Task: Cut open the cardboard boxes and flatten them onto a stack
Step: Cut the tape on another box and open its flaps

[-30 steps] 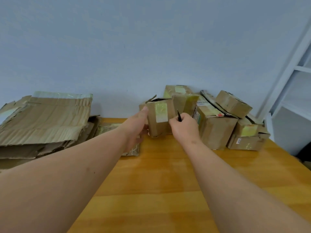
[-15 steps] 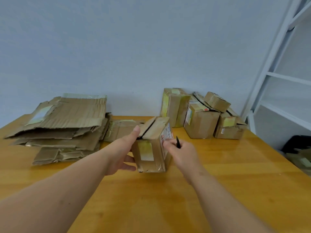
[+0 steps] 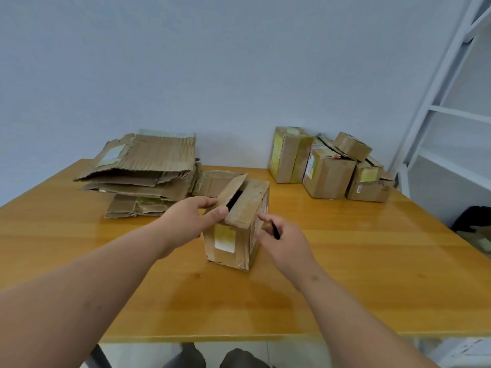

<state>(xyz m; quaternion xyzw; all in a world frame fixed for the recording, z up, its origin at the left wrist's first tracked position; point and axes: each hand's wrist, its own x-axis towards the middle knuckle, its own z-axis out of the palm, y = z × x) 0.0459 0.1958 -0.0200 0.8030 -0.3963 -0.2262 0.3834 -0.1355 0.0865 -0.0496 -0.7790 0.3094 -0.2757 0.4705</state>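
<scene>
Small cardboard box (image 3: 239, 227) stands upright mid-tabletop (image 3: 345, 274), its top flaps parted along a dark slit. Left hand (image 3: 192, 217) pinches the raised left flap (image 3: 231, 191) between thumb and fingers; right hand (image 3: 283, 241), just beside the box's right face, is curled around a thin black tool (image 3: 275, 230). Stack of flattened cardboard (image 3: 143, 171) lies at rear left; uncut boxes (image 3: 329, 166) are grouped at rear right against the wall.

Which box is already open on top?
The box between the two hands: its top flaps are parted, showing a dark gap. The boxes by the wall look closed.
</scene>
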